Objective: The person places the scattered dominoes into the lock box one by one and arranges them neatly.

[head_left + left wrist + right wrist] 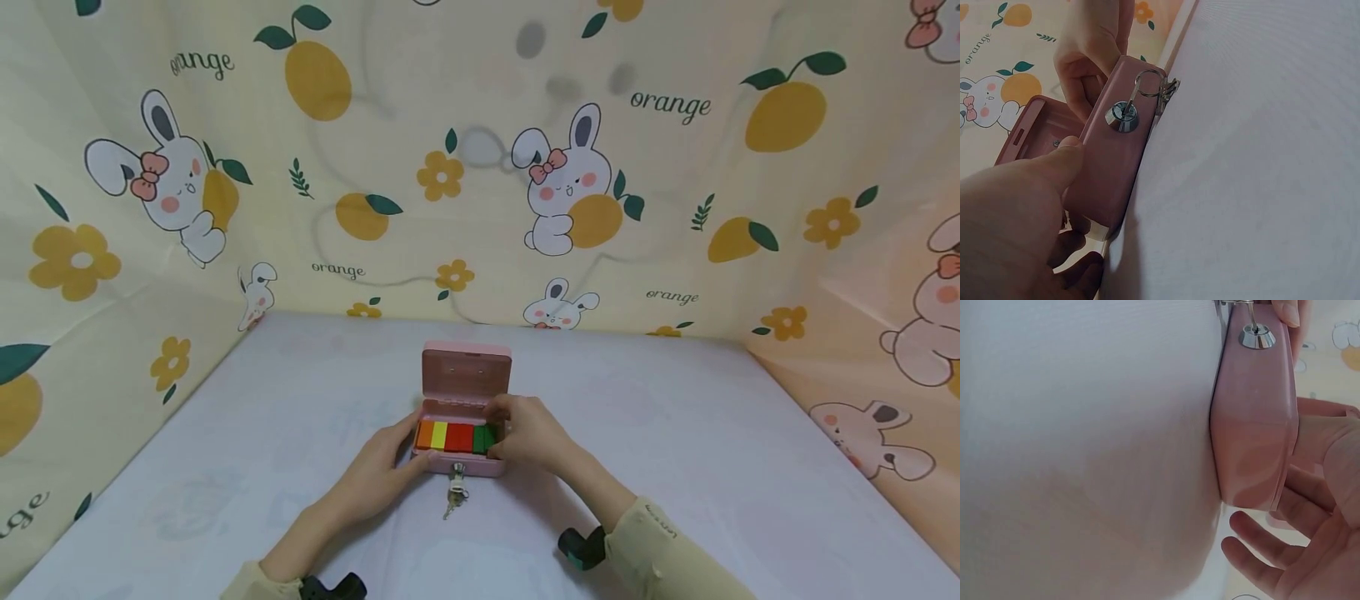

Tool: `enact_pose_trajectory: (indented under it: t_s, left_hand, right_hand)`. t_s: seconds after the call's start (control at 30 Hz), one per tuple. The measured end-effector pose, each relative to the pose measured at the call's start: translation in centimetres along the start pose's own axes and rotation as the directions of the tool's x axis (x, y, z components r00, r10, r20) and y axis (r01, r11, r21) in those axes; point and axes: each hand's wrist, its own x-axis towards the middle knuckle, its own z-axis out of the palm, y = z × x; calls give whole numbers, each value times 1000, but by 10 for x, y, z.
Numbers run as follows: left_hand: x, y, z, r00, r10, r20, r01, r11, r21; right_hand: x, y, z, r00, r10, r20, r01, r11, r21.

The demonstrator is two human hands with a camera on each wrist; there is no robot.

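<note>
A small pink metal lock box [467, 467] stands on the white table with its lid [465, 372] raised at the back. Inside lies a row of coloured blocks: orange [424, 434], yellow [438, 435], red [459, 437] and green [479, 438]. My left hand [378, 475] grips the box's left side, thumb on the front rim, as the left wrist view also shows. At the right end, my right hand [528, 433] reaches in, thumb and forefinger at opposite ends of a green block, pinching it. Its other fingers [1260, 547] spread outside the box; the box wall hides the fingertips inside.
A silver lock [1122, 117] with a key in it sticks out of the box front, and a ring of keys [455, 497] hangs from it. Behind the white table [637, 400] stands a cloth backdrop [480, 83] printed with rabbits and oranges.
</note>
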Motion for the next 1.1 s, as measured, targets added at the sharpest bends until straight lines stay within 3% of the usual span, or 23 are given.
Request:
enact_pose_trajectory:
  t_s: [0.23,0.5,0.77,1.1]
  left_hand:
    - [-1,0,1,1000,-12,4,12,1000,1]
    - [0,2,1,1000,-17,2,17,1000,-4]
    - [0,3,1,1000,-25,0,25,1000,-7]
    - [0,0,1,1000,-29,3,29,999,-18]
  right_hand:
    - [1,-3,2,999,32,6,-32,999,-40]
    - [3,-3,2,1000,13,5,-13,995,-101]
    - [3,-1,2,999,30,9,-30,998,-56]
    - [2,1,4,1000,-22,-10,23,1000,2]
